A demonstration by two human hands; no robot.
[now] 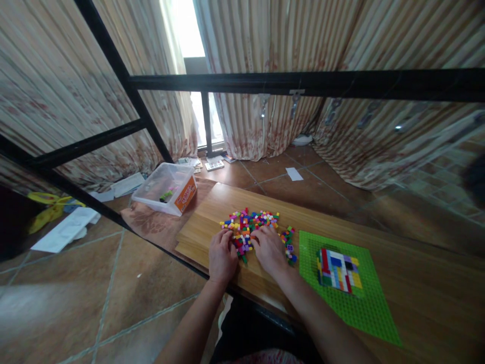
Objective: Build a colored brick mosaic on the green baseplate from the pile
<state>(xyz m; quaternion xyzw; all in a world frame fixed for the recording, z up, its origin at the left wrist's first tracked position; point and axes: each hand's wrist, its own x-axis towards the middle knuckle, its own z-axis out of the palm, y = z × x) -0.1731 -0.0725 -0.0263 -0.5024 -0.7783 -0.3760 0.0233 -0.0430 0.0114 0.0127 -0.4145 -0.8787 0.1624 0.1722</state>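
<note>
A heap of small multicoloured toy bricks (242, 222) lies on a wooden board. My left hand (223, 257) rests at the heap's near left edge, its fingers curled in among the bricks. On the other side, my right hand (270, 248) reaches into the heap from the right with thumb and fingertips bent close together. Whatever is between the fingertips of either hand is too small or hidden to make out. To the right, a green baseplate (369, 321) carries a block built of coloured bricks (339, 270).
A clear plastic box (151, 199) with an orange label and a few bricks inside stands beyond the left end of the wooden board (204, 215). Black metal bars (227, 82) cross in front of the curtains (265, 45). Papers (70, 227) lie on the tiled floor.
</note>
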